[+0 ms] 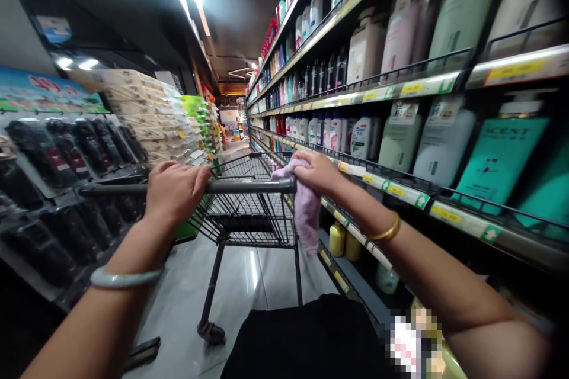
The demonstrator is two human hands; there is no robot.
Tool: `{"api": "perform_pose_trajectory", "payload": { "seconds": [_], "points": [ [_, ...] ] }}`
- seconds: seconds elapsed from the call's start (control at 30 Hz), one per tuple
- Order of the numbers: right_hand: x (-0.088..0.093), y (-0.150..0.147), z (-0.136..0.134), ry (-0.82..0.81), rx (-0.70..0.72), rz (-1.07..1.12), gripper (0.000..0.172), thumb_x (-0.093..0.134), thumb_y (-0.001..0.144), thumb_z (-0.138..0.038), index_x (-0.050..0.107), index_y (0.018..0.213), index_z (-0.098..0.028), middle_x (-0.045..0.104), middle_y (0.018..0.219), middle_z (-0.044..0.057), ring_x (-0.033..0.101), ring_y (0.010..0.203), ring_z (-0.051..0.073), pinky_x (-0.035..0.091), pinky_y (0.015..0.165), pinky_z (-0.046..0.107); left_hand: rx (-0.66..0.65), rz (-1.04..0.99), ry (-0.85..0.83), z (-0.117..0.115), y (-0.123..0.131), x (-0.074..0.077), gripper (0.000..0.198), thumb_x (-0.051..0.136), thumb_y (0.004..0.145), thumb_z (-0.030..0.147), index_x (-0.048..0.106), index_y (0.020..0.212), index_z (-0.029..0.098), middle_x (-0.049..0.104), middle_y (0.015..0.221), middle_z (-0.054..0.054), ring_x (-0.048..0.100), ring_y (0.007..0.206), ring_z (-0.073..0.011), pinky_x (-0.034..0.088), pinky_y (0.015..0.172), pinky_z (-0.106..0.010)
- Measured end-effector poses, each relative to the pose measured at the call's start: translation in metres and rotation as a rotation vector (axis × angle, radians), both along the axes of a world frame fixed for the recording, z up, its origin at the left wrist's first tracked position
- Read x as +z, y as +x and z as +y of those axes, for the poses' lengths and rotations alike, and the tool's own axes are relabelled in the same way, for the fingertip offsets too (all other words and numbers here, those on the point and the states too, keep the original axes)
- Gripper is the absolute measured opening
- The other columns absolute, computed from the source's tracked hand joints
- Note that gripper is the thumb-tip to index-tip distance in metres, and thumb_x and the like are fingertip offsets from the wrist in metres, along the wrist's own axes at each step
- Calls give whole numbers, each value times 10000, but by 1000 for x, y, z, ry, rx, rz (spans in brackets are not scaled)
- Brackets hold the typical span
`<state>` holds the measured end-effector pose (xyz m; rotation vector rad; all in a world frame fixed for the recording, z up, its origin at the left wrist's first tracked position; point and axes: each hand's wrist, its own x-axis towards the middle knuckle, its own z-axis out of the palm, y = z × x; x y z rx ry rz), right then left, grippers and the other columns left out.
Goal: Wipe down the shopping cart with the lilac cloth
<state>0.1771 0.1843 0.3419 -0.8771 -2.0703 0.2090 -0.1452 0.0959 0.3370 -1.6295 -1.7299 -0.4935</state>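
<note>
A black wire shopping cart (249, 213) stands in front of me in a shop aisle, its basket holding nothing I can see. My left hand (174, 189) is wrapped round the left part of the grey cart handle (246, 186). At the right end of the handle, my right hand (316, 172) grips the bar together with a pale purple cloth (306, 213) that hangs down from it. A pale green bangle sits on my left wrist and a gold bangle on my right wrist.
Shelves of bottles (400, 130) with yellow price tags run close along the right. On the left hang dark packets (53, 160), with stacked tissue packs (146, 112) beyond. The shiny aisle floor (249, 272) runs ahead between them.
</note>
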Motion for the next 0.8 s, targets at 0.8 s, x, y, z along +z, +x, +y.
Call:
{"api": "perform_pose_trajectory", "payload": {
  "seconds": [0.8],
  "points": [
    [-128,-101,-11,334,147,659,323,580,870,-229,689,1173,-263,754,1166,94,710,1175,271,584,1080,441,-191,-128,223,-11,102,-19,607,291,1026,492,542,541,227,615,570,-98,546,568,-217,175,616,-373]
  ]
}}
